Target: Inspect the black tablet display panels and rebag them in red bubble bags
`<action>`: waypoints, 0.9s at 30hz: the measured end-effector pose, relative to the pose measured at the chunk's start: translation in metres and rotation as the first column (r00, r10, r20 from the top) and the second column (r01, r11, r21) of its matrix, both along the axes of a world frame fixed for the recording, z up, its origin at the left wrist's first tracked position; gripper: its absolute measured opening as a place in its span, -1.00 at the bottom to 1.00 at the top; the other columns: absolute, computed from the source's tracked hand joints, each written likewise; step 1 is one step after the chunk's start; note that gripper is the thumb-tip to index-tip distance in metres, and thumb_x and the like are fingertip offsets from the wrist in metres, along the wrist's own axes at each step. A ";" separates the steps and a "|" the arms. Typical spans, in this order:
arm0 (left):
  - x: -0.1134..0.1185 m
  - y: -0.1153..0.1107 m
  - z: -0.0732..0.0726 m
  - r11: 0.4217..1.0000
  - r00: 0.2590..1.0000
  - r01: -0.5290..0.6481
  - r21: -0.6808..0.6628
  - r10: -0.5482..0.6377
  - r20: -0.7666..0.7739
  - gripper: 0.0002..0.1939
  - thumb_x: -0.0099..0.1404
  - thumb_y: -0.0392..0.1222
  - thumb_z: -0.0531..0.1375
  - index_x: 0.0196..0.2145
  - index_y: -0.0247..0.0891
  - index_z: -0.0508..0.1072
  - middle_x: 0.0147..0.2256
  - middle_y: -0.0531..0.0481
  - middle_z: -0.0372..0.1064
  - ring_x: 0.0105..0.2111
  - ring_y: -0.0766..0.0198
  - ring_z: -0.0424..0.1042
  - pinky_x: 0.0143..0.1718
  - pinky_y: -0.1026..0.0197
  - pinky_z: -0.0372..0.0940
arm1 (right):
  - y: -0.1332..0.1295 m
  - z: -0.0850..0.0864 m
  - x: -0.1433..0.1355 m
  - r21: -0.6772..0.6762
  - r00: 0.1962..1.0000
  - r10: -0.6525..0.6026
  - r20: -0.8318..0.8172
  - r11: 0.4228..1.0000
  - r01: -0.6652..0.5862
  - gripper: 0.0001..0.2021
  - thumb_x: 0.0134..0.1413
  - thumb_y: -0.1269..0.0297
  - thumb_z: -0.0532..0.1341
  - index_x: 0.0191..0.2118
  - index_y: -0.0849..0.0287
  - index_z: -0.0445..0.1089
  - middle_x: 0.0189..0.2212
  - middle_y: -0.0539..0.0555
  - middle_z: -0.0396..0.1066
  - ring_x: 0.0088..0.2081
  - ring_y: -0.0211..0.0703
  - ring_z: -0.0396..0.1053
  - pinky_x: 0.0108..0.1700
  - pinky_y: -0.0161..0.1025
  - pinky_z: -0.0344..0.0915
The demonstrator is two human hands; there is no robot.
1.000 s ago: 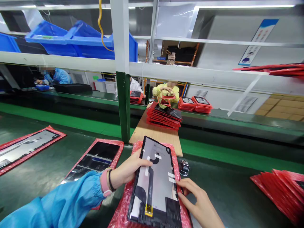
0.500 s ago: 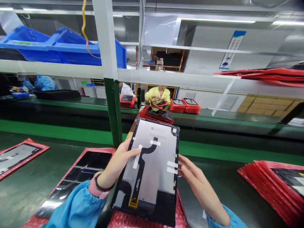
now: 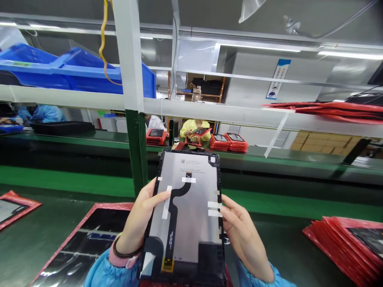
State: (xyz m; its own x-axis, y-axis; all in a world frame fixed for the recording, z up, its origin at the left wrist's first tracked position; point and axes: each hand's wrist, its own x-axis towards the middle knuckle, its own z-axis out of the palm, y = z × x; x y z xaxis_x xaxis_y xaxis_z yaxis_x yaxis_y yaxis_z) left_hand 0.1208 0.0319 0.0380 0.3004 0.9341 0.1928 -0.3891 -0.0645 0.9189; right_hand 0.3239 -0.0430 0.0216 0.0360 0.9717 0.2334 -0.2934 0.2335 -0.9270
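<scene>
A screen panel with a silver back, a black frame, a curved black ribbon cable and white tape strips is held up, tilted, in the middle. My left hand grips its left edge, the thumb lying over the back near a tape strip. At the right edge my right hand holds it, fingertips beside two white strips. Below the panel, red wrap shows in part. Left of my left hand, a glossy black panel lies on red bubble wrap.
Red-wrapped panels are stacked at the right; another wrapped panel lies far left. A green post rises ahead, below blue bins. Across the bench, a person in yellow handles a panel near red stacks.
The held panel has turned more upright and shifted slightly left. My right hand has closed onto its right edge. The camera view has tilted up a little.
</scene>
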 end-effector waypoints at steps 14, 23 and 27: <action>-0.002 0.011 -0.006 0.998 1.000 0.002 -0.058 -0.001 0.026 -0.60 0.11 -0.28 0.30 -0.05 -0.22 0.44 -0.24 0.00 0.54 -0.31 0.18 0.54 -0.38 0.30 0.40 | -0.007 -0.007 0.010 -0.018 0.987 0.106 0.119 0.994 -0.104 -0.45 -0.02 0.21 0.37 0.13 -0.10 0.32 0.00 0.08 0.46 -0.01 -0.05 0.40 0.02 -0.10 0.31; 0.006 0.005 -0.010 0.998 0.999 -0.024 0.057 0.022 0.044 -0.63 0.13 -0.25 0.30 -0.07 -0.18 0.46 -0.26 0.03 0.52 -0.36 0.27 0.49 -0.40 0.34 0.37 | 0.000 -0.014 0.005 -0.067 0.991 -0.057 0.124 0.996 0.066 -0.64 0.16 0.21 0.24 0.09 -0.01 0.37 -0.22 0.04 0.57 -0.34 -0.20 0.46 -0.32 -0.30 0.34; 0.007 -0.002 -0.009 0.989 0.997 -0.070 0.129 0.066 0.033 -0.66 0.14 -0.24 0.30 -0.09 -0.19 0.46 -0.32 0.05 0.52 -0.48 0.36 0.43 -0.42 0.35 0.36 | 0.004 -0.018 0.008 -0.073 0.970 -0.121 0.210 0.988 0.139 -0.58 0.13 0.14 0.26 0.11 0.00 0.31 -0.10 0.08 0.53 -0.16 -0.07 0.47 -0.23 -0.24 0.39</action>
